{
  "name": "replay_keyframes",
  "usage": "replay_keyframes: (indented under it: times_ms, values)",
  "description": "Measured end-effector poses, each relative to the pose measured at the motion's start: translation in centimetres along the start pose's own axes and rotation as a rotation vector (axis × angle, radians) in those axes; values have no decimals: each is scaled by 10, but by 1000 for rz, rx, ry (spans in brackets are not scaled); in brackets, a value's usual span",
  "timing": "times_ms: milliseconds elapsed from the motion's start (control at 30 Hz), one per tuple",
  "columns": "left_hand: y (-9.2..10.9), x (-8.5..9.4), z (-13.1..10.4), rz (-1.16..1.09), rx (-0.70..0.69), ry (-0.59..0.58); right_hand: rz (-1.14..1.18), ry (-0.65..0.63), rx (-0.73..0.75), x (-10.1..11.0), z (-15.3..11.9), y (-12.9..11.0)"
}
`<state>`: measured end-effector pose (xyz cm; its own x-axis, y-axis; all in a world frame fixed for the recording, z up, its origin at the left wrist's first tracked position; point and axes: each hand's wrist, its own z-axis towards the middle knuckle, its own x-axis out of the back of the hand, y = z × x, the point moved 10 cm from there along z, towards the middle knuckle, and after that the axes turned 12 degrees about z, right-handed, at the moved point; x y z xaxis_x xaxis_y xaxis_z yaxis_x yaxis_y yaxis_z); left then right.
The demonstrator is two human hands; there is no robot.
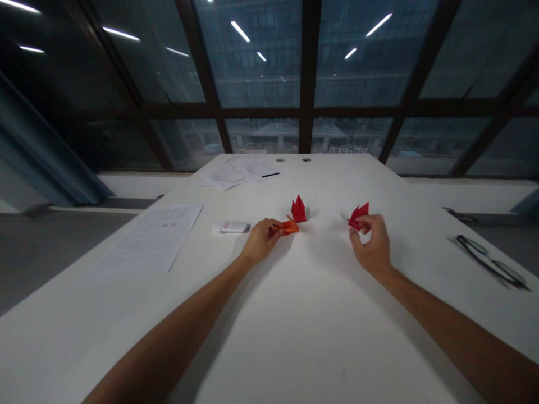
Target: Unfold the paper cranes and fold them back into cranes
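Note:
My left hand (pixel 263 238) pinches an orange folded-paper crane (pixel 289 226) just above the white table, its fingers closed on the near left side of it. Right behind that stands a red folded-paper crane (pixel 298 209), upright with pointed tips. Over to the right, my right hand (pixel 373 241) has its thumb and fingers closed on another red paper crane (pixel 359 215). The fingers partly cover this one, and its wing points up to the right.
A white eraser-like item (pixel 231 226) lies left of my left hand. Printed sheets (pixel 154 233) and more papers (pixel 240 171) with a black pen (pixel 270 175) are farther left and back. Eyeglasses (pixel 490 261) rest near the right edge. Windows (pixel 261 62) rise behind the table (pixel 286 336).

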<state>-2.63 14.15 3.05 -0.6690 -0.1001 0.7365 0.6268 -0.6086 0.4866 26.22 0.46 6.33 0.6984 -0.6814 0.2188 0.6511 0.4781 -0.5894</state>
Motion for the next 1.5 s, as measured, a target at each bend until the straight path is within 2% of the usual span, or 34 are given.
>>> replay_keyframes:
  times_ms: [100,167,233,300,367,467,633,800,900,1033,1200,1367,1500]
  values:
    - [23,3,-7,-61,-34,25,69,-362,-1,-48,-27,-24]
    - [49,2,-16,-144,-120,26,105,-437,-104,-60,-40,-25]
    - [80,-6,-28,-219,-241,-34,107,-508,-176,-68,-49,-25]
    - [101,-12,-39,-247,-307,-64,85,-583,-175,-73,-53,-29]
    - [111,-19,-47,-273,-324,-103,74,-606,-146,-74,-53,-35]
    - [104,-27,-49,-392,-216,-135,94,-619,-158,-75,-53,-38]
    - [89,-30,-43,-612,-61,-101,138,-640,-220,-78,-54,-35]
    - [83,-30,-39,-753,95,-82,317,-599,-367,-78,-56,-29]
    - [79,-27,-37,-785,164,-55,477,-639,-489,-85,-66,-27]
    - [74,-24,-34,-805,199,-13,635,-684,-632,-94,-82,-25]
    - [68,-26,-32,-820,198,5,716,-606,-660,-92,-80,-14]
    - [57,-33,-30,-993,254,6,738,-605,-703,-92,-77,-8]
    - [61,-38,-28,-1111,208,-52,732,-537,-761,-88,-72,-3]
